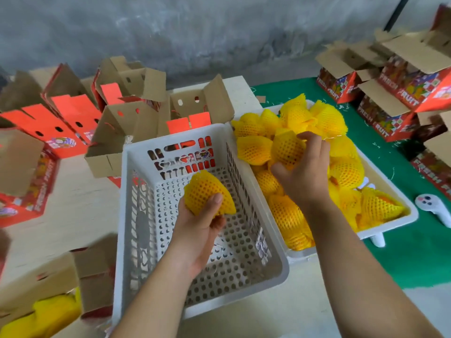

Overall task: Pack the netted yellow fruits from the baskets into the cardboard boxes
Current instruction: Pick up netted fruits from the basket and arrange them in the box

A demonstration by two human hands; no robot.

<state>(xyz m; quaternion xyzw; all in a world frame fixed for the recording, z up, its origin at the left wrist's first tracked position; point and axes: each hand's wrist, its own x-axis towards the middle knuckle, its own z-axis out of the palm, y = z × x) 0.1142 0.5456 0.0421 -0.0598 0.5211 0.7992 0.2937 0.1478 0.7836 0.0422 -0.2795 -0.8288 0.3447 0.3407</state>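
Head-camera footage showed the left hand (pixel 199 222) raised palm-up over the empty white basket (pixel 136 215), its fingers and thumb curled around a netted yellow fruit (pixel 207 192) that was held clear of the basket floor. The right hand (pixel 305 172) was reached palm-down into the neighbouring full basket (pixel 388 230), where a second netted fruit (pixel 286 148) was gripped between thumb and fingers atop the heap of netted fruits (pixel 288 215). Open cardboard boxes (pixel 127 123) were stood behind the baskets, and one box holding fruit (pixel 46 284) was placed at the lower left. More boxes (pixel 402 93) were seen on the green cloth (pixel 402 252) to the right.
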